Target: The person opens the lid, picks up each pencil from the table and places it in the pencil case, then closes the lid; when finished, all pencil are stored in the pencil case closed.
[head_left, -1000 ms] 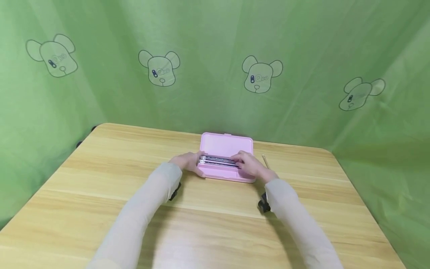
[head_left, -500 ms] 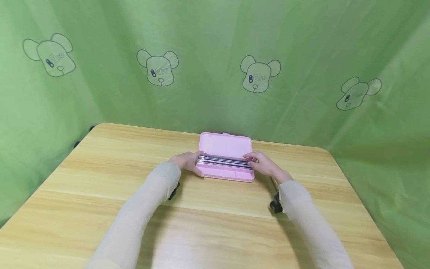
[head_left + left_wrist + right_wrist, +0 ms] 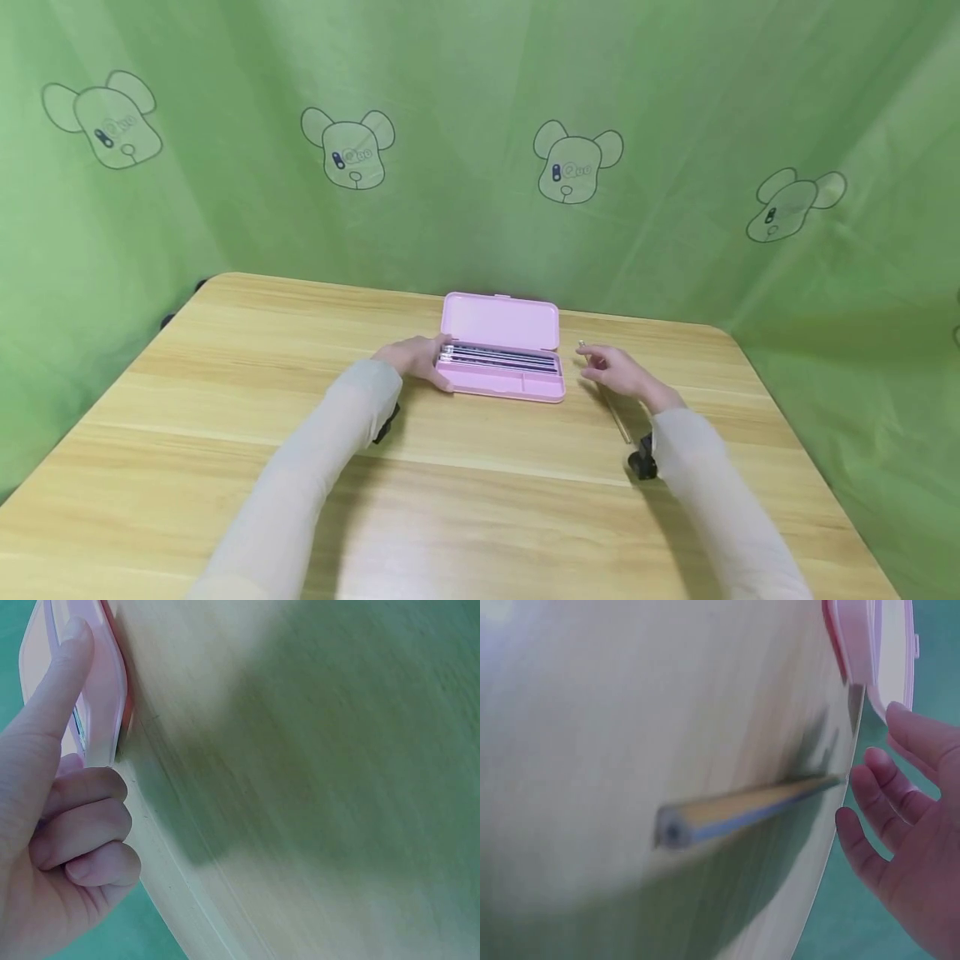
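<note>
A pink pencil case [image 3: 480, 380] lies on the table with its lid [image 3: 499, 321] raised. Several dark striped pencils [image 3: 498, 359] lie side by side in its rear compartment. My left hand [image 3: 414, 358] grips the case's left end, with the thumb [image 3: 64, 679] on the front part; its other fingers are curled in the left wrist view. My right hand [image 3: 621, 372] hovers over a loose pencil [image 3: 754, 806] right of the case, fingers loosely bent. A gap shows between those fingers and the pencil in the right wrist view. The pencil looks tan with a blue side.
The wooden table [image 3: 480, 517] reaches back to a green curtain [image 3: 465, 233] with printed bear heads. The case stands close to the table's back edge. Front compartments of the case [image 3: 543, 387] show bare pink bottoms.
My right hand has left the pencils in the case and moved right, over the loose pencil. My left hand stays on the case's left end.
</note>
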A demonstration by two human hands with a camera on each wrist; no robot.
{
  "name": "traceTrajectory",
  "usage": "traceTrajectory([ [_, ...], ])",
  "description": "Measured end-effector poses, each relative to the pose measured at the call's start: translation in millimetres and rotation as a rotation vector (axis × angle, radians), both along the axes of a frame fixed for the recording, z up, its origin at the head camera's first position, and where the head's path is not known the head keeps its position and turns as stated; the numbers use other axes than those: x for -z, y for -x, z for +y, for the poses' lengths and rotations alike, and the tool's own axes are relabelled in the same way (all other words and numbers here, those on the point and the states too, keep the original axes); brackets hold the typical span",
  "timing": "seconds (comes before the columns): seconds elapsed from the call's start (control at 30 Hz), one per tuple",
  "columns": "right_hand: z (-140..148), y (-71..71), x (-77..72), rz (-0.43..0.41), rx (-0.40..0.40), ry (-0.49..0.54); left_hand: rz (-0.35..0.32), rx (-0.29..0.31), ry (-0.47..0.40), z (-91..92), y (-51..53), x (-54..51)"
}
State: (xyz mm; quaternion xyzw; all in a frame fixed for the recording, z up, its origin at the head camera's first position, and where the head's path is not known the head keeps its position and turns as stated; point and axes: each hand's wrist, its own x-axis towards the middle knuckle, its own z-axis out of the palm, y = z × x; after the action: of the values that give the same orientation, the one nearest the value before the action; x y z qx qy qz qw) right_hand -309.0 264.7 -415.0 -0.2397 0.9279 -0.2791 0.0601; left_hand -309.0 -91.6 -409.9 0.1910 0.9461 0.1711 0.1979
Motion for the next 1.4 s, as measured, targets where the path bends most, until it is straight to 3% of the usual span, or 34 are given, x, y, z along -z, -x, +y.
traceTrajectory([
  [0.53,21,-8.8,7.0,-0.090,0.102,-0.058,-0.013,0.000,-0.022,0.8,-1.0,1.2],
  [0.73,17,-6.2,10.3,-0.082,0.089,-0.080,-0.017,-0.007,-0.018,-0.2,-0.5,1.0],
  [0.77,16,-5.5,10.7,-0.080,0.083,-0.082,0.003,0.009,-0.024,-1.6,4.1,6.4],
  [0.97,12,-3.8,12.0,-0.065,0.082,-0.100,-0.008,0.003,-0.038,-2.2,7.2,8.5],
  [1.0,11,-4.2,11.7,-0.061,0.085,-0.108,-0.027,-0.013,-0.037,-0.9,3.0,3.2],
  [1.23,4,-6.4,9.9,-0.038,0.126,-0.166,-0.012,-0.005,-0.021,0.1,0.8,1.1],
  [1.4,6,-7.0,8.6,-0.070,0.167,-0.126,-0.017,-0.010,-0.010,1.1,0.0,-0.5],
])
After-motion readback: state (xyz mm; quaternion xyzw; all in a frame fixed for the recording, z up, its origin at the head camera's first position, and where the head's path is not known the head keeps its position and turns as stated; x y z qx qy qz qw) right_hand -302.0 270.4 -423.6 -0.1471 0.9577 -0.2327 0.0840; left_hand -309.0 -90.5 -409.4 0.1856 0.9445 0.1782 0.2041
